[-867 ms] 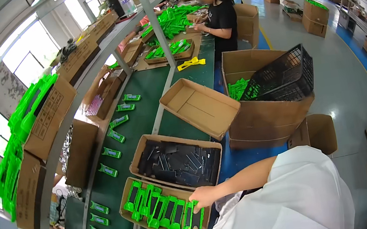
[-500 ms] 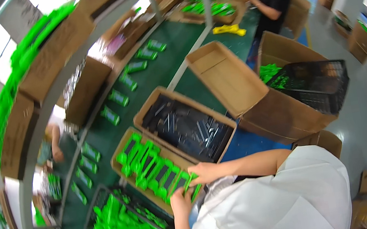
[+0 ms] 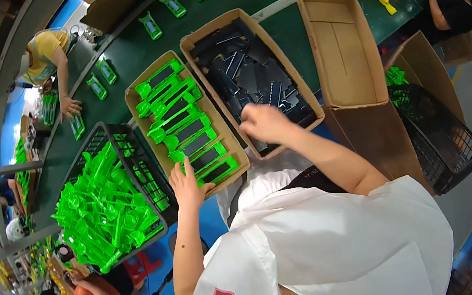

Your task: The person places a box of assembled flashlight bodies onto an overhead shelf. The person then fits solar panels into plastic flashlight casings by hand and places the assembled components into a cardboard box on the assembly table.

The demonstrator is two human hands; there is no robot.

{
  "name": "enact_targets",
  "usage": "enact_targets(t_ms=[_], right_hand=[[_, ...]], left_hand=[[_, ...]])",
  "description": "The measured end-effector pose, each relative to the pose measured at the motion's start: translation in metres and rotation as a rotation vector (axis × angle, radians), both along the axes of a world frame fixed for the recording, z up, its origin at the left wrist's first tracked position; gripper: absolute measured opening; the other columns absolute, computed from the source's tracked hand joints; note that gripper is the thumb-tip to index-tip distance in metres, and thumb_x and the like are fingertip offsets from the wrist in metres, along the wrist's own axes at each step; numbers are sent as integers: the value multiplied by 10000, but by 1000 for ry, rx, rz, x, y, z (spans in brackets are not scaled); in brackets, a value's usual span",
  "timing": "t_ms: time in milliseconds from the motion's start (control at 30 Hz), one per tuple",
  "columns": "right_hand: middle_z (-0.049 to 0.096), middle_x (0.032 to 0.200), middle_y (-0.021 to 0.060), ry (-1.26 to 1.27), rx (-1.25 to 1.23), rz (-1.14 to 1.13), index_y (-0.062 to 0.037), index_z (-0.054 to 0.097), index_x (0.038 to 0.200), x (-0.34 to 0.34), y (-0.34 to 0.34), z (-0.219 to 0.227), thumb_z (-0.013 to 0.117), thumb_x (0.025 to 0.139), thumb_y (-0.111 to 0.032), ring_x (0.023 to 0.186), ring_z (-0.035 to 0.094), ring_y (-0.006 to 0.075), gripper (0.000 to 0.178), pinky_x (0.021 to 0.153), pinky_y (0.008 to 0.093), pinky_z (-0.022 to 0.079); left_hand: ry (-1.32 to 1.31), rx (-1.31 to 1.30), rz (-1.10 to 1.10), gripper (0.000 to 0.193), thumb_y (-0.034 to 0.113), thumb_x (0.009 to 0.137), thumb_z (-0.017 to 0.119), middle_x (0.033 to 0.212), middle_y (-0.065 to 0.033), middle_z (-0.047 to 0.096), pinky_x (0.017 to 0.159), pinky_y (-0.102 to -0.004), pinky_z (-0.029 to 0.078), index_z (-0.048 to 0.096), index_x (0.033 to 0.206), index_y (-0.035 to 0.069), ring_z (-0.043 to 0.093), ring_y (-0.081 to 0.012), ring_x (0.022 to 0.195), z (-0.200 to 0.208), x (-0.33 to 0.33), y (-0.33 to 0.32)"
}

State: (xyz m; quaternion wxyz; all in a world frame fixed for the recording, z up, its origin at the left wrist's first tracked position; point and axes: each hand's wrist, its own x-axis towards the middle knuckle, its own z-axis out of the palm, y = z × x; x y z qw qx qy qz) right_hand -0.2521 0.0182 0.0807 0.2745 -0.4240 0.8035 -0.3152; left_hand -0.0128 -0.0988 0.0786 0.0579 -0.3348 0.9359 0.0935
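My left hand (image 3: 188, 187), fingers apart, rests at the near end of a row of green plastic pieces with black inserts (image 3: 190, 131). It touches or almost touches the nearest one; which of the two I cannot tell. These pieces lie side by side in a long cardboard box (image 3: 233, 179). Over the near part of a second cardboard box (image 3: 190, 46) is my right hand (image 3: 264, 123), smeared by motion. Loose flat black plastic pieces (image 3: 255, 76) fill that box. Whether the right fingers hold anything is hidden by the blur.
On my left stands a black crate (image 3: 153, 188) heaped with green plastic parts (image 3: 106, 205). Green assembled pieces (image 3: 171, 4) lie spaced along the green table (image 3: 129, 59). An open carton (image 3: 347, 49) stands at right. A co-worker's hand (image 3: 70, 106) reaches over the table.
My view has turned and shifted. The right hand has left the green pieces and moved over the black pieces. The left hand has loosened from the green piece both hands were at.
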Motion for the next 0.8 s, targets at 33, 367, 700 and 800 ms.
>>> enact_targets(t_ms=[33,367,700,800], right_hand=[[593,783,156,158,11,-87,-32,545,804,-16,-2,-15,573,724,-256,757,575,311,239,669,388,459],[578,862,208,230,208,-234,6,531,825,-77,-46,-67,610,673,-280,849,552,356,333,730,412,436],[399,492,-31,-412,-143,-310,-65,460,562,-78,-39,-46,540,816,-306,426,407,55,360,396,202,282],[349,500,-45,-596,-296,-357,-124,377,547,-69,-38,-22,600,787,-206,425,391,41,338,386,180,256]], left_hand=[[14,-55,-24,877,276,503,774,1200,-213,345,911,-431,289,334,1221,32,337,-362,1093,-3,5,2],[517,-62,67,484,214,574,723,1128,-159,421,889,-432,308,531,984,40,367,-341,1065,6,-6,-30],[-327,-27,973,461,467,723,555,906,-151,609,687,-378,479,619,871,36,593,-290,838,52,104,-122],[-238,-68,941,293,293,758,518,843,-158,618,653,-383,490,627,825,30,606,-297,775,24,112,-111]])
